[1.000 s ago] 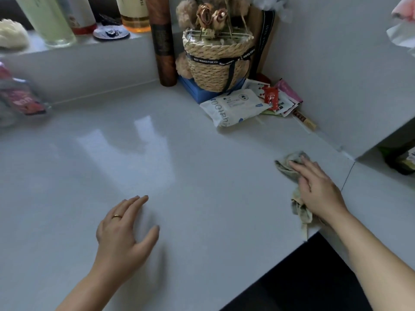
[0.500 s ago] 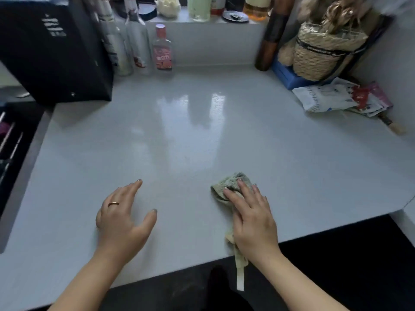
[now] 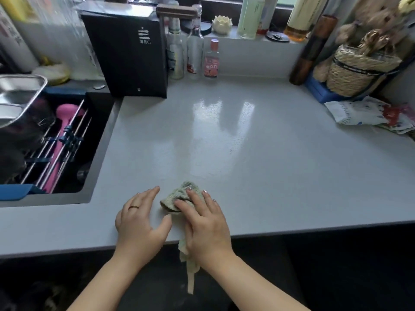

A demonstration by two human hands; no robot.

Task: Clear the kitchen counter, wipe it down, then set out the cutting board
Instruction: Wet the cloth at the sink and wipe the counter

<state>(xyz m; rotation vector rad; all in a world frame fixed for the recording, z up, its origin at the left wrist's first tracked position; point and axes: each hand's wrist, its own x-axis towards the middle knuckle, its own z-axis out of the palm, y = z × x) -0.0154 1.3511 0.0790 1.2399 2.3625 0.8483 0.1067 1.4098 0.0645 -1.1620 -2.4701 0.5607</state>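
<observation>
The cloth (image 3: 179, 196) has slid leftward beside the left hand (image 3: 140, 223), right hand (image 3: 206, 223) fingers spread flat atop it at the tabletop's (image 3: 269, 164) six o'clock edge, bottle labels unreadable.

Hands and cloth at the counter's (image 3: 258, 153) near edge.
Right hand (image 3: 206, 225) flat on cloth (image 3: 177, 195), left hand (image 3: 139, 223) just beside it; sink (image 3: 98, 153) at left, box (image 3: 125, 55) and bottles (image 3: 193, 52) behind, basket (image 3: 357, 72) far right.

Bare forearms, no sleeves visible. Left hand (image 3: 140, 223): thin gold ring (image 3: 133, 207). Nails possibly polished; too small to confirm.
</observation>
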